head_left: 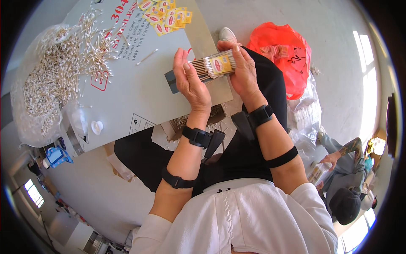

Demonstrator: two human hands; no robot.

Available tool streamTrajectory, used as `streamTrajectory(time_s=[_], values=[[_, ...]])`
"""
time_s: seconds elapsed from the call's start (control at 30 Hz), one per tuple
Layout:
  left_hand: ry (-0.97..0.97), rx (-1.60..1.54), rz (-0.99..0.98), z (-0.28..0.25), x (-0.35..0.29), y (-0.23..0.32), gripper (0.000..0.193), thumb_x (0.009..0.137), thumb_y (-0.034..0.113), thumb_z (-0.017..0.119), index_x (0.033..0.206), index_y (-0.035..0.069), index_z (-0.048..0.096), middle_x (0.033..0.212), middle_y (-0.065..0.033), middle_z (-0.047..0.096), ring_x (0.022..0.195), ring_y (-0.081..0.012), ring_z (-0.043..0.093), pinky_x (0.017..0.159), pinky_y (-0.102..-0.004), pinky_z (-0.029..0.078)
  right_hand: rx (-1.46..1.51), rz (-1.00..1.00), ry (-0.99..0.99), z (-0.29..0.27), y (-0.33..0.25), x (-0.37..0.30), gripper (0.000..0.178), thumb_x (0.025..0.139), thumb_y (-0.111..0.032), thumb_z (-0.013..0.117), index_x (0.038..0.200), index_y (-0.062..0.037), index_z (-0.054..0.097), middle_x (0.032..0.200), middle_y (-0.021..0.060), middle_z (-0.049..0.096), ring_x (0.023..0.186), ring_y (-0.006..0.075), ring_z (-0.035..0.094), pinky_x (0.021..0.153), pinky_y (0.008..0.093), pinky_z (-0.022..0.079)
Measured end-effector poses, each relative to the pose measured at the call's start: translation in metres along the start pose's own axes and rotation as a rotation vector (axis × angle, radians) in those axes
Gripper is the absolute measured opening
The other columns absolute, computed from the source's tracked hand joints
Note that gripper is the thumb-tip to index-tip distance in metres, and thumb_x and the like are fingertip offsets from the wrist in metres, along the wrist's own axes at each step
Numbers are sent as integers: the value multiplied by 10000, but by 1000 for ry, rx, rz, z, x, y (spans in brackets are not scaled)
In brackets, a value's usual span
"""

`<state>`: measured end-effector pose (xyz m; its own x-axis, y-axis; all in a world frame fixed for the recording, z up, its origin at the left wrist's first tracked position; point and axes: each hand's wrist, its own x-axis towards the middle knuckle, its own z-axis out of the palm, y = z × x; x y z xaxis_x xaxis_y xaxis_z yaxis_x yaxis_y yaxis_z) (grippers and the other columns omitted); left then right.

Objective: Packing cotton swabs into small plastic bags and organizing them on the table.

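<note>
A bundle of wooden-stick cotton swabs [198, 66] with white tips spans the gap between my hands, above the table's edge. At its right end is a clear pack of cotton swabs [220, 64] with a yellow label. My right hand [246, 76] grips that pack, thumb along its upper side. My left hand [194, 86] has its fingers stretched out and its palm against the bundle's left end; how far the sticks reach behind the thumb is hidden. Under the left hand, a dark grey block [171, 81] lies on the table, partly covered.
A large clear bag of loose cotton swabs [46, 80] spills over the grey table [139, 93]. Yellow labels [169, 19] lie at its far edge, near a single swab [147, 56]. A red plastic bag [292, 42] stands on the floor at right. Another person [349, 173] works at lower right.
</note>
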<state>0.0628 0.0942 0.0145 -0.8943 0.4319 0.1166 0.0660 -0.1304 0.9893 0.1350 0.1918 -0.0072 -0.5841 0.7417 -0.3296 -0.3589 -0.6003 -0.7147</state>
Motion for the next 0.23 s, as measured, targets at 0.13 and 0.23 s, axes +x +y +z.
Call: streamTrajectory(time_s=[0.13, 0.23], values=[[-5, -23, -28, 12, 0, 0, 566, 1068, 397, 378, 1416, -49, 404, 1436, -207, 457, 1365, -308, 429, 1139, -432, 314, -37, -30, -3, 3, 1, -1, 361, 1048, -262, 512, 1215, 40, 617, 1268, 130, 632, 1195, 217, 581, 1046, 353, 455], [-39, -48, -63, 25, 0, -2, 582, 1058, 413, 403, 1417, -45, 404, 1440, -192, 459, 1366, -307, 429, 1153, -423, 296, -53, -88, -4, 3, 3, -1, 335, 1047, -260, 518, 1180, 8, 667, 1164, 91, 669, 1068, 153, 613, 955, 292, 488]])
